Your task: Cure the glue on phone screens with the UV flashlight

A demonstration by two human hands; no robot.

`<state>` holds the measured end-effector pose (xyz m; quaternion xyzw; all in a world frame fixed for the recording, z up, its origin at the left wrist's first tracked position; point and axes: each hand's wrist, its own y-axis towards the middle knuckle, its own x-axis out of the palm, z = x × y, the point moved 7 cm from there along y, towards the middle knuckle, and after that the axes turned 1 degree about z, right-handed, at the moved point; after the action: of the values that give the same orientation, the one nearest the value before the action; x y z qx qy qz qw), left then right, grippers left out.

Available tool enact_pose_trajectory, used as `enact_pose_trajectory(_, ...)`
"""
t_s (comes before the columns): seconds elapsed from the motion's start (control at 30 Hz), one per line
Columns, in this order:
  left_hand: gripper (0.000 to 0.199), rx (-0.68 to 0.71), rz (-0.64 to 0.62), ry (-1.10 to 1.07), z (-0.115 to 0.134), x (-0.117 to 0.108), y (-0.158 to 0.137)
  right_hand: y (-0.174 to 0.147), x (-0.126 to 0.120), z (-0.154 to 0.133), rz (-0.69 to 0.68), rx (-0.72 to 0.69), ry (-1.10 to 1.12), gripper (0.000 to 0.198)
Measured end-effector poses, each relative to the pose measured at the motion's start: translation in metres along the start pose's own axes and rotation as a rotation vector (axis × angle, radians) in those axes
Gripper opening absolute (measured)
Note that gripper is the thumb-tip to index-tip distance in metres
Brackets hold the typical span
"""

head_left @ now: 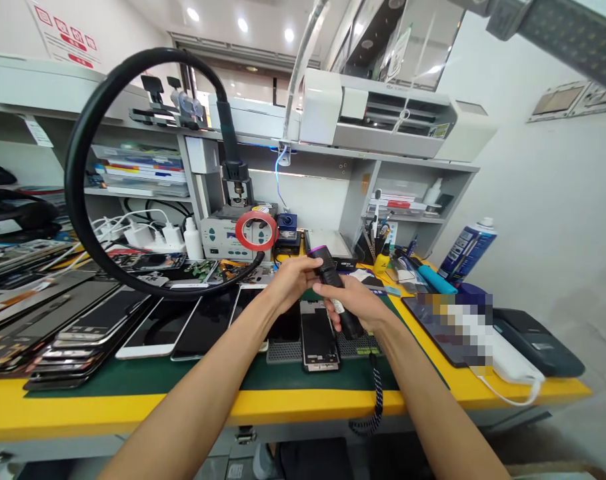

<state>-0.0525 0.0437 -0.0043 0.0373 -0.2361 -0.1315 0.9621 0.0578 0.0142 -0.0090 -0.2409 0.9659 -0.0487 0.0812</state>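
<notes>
A black flashlight [329, 265] with a purple ring at its head slants over the mat, tail end toward me. My right hand [360, 301] is wrapped around its barrel. The fingers of my left hand [293, 285] close on its head end, thumb lying on top. A braided black-and-white wrist strap [375, 393] hangs from the tail over the bench's front edge. Below the hands, a phone screen assembly [320, 340] lies on a grey perforated pad [283, 352]. Just left of it lie several dark phones or tablets, one a white-framed tablet [155, 330].
Stacked screens [90, 327] crowd the left. A thick black hose [73, 167] loops above the bench from a grey soldering station [220, 237]; red tape [240, 230] is in front. A blue spray can [467, 250], a white power strip [513, 357] and a black case [543, 343] stand right.
</notes>
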Motion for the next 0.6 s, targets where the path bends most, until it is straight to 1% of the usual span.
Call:
enact_pose_trajectory(0.1, 0.032, 0.015, 0.015, 0.022, 0.0027, -0.0009, -0.0008, 0.0017, -0.0016, 0.0054, -0.011, 0.025, 0.032, 0.047)
enact_pose_trajectory(0.27, 0.025, -0.012, -0.068, -0.078, 0.0006, 0.0041, -0.001, 0.0027, 0.0001, 0.0053, -0.044, -0.009, 0.051, 0.045)
enact_pose_trajectory(0.4, 0.032, 0.02, -0.02, 0.004, 0.0007, -0.0006, -0.0001, 0.0015, 0.0009, 0.0039, -0.03, -0.003, 0.054, 0.045)
enact_pose_trajectory(0.53, 0.026, 0.016, -0.084, -0.083, 0.0006, 0.0039, 0.0, 0.0017, 0.0033, 0.0023, -0.046, -0.02, 0.068, 0.043)
enact_pose_trajectory(0.6, 0.027, 0.02, -0.073, -0.08, 0.0009, 0.0035, 0.0002, 0.0018, 0.0044, 0.0022, -0.054, -0.016, 0.099, 0.042)
